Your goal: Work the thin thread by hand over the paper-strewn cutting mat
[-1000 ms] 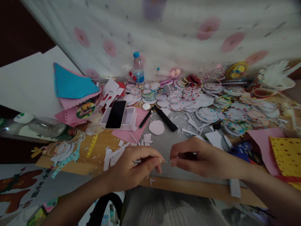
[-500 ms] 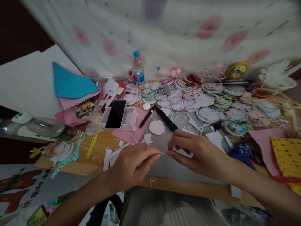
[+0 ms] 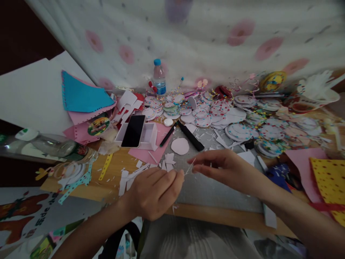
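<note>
My left hand (image 3: 159, 192) is closed, its thumb and fingers pinching a thin white strip (image 3: 190, 167), perhaps paper or thread. The strip sticks up to the right out of the pinch. At its upper end, my right hand (image 3: 225, 167) has its thumb and forefinger apart; whether a fingertip touches the strip I cannot tell. Just beyond the hands a pale pink paper disc (image 3: 180, 146) lies on the grey mat (image 3: 212, 192). A black marker (image 3: 190, 136) and its slim dark cap-like piece (image 3: 168, 133) lie behind the disc. White paper scraps (image 3: 169, 161) are near my left hand.
Piles of decorated paper discs (image 3: 238, 131) cover the back. A phone (image 3: 133, 131) rests on a white box (image 3: 150, 135). A water bottle (image 3: 159, 79) stands behind; plastic bottles (image 3: 54, 144) lie left. Blue scissors (image 3: 279, 176) and yellow dotted paper (image 3: 330, 176) are at right.
My left hand has turned over, its back now facing up. My right thumb and forefinger have parted, and the strip now points up from my left fingers instead of lying level between both hands.
</note>
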A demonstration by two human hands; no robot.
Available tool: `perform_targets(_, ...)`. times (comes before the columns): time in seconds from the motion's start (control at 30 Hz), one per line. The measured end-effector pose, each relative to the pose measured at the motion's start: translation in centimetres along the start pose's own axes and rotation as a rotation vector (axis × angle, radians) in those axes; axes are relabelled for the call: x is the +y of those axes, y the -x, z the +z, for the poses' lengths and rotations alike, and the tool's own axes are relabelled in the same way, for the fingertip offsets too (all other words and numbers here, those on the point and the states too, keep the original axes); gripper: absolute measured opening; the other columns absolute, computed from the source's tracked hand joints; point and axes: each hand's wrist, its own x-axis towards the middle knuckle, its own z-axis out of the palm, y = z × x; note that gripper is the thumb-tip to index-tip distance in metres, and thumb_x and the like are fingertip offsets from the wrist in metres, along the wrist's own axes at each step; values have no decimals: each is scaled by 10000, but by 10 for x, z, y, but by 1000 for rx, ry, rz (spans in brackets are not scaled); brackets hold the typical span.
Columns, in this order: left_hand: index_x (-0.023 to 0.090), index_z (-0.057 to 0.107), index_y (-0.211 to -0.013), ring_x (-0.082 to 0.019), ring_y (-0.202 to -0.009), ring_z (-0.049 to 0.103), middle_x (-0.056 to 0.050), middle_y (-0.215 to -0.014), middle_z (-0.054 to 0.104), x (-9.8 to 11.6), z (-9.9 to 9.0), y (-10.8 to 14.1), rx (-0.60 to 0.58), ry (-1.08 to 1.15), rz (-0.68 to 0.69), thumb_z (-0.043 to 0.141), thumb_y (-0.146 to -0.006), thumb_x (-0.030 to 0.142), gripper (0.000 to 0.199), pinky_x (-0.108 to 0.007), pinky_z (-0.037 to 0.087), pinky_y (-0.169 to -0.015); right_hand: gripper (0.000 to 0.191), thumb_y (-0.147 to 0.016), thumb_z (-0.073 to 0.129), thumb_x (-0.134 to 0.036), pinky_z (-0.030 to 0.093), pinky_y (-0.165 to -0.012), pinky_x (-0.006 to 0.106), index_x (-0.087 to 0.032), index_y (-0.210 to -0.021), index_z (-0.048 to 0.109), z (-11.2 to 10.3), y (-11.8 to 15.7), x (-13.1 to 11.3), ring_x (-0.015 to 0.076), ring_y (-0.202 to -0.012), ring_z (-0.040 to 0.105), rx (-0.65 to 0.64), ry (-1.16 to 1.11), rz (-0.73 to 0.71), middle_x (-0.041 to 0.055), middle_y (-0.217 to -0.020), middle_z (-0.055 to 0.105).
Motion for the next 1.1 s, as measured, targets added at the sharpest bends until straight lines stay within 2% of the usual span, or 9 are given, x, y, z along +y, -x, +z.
perform_targets(0.07,31,593,-1037,-156,-680,679,-95,-829,729,0,0,1,7,-1,-2,431,-943,124,209,-274,521,-587,263,-851,595,-388,391,-575,263,-208,-1003,711,0,0,0,139,-674,554,8,-59,-4,33,-834,705)
perform_targets(0.2,41,596,-1022,-145,-675,667,-81,-818,730,0,-1,1,27,3,-25,501,-920,124,162,-264,517,-592,232,-828,624,-391,416,-605,274,-198,-917,716,1,0,1,151,-695,573,-95,-209,17,30,-790,688)
perform_targets(0.37,30,603,-1026,-149,-691,662,-92,-829,728,0,1,2,17,29,25,510,-910,127,178,-266,514,-579,197,-837,609,-379,390,-594,265,-185,-833,644,0,-1,0,127,-653,512,-154,-210,4,-3,-724,593)
perform_targets(0.6,51,624,-1046,-146,-708,652,-91,-856,715,1,9,8,-20,37,124,374,-933,117,283,-266,509,-562,187,-864,563,-351,389,-623,258,-184,-782,557,-6,2,-9,119,-673,467,-203,-127,-33,-18,-729,525)
perform_targets(0.7,30,625,-1047,-160,-697,650,-106,-854,703,1,8,8,-11,44,145,399,-914,117,276,-278,496,-538,232,-862,576,-393,407,-627,255,-181,-767,583,-10,2,-12,118,-675,485,-235,-248,30,-16,-722,539)
perform_targets(0.8,29,640,-1035,-166,-690,650,-114,-855,697,0,5,6,-10,32,213,441,-896,139,266,-279,490,-521,250,-826,631,-413,460,-679,260,-169,-772,633,-15,-2,-7,116,-725,545,-346,-527,194,3,-778,597)
perform_targets(0.9,64,677,-997,-167,-698,654,-105,-855,710,-3,0,1,0,14,332,466,-894,193,267,-266,492,-510,238,-758,721,-369,486,-654,230,-141,-763,653,-17,-8,3,89,-694,576,-556,-710,361,9,-797,623)
perform_targets(0.97,100,701,-973,-160,-704,658,-88,-855,721,-5,-4,-4,-7,-3,419,466,-900,218,273,-251,494,-502,224,-715,768,-316,471,-598,186,-128,-751,651,-16,-12,10,57,-623,565,-663,-713,405,-9,-746,624)
perform_targets(1.1,134,725,-953,-139,-679,662,-61,-837,733,-8,-8,-10,-38,-8,553,464,-904,222,279,-229,504,-504,252,-650,819,-258,441,-536,154,-138,-778,638,-8,-16,17,41,-567,532,-755,-655,408,-50,-669,605)
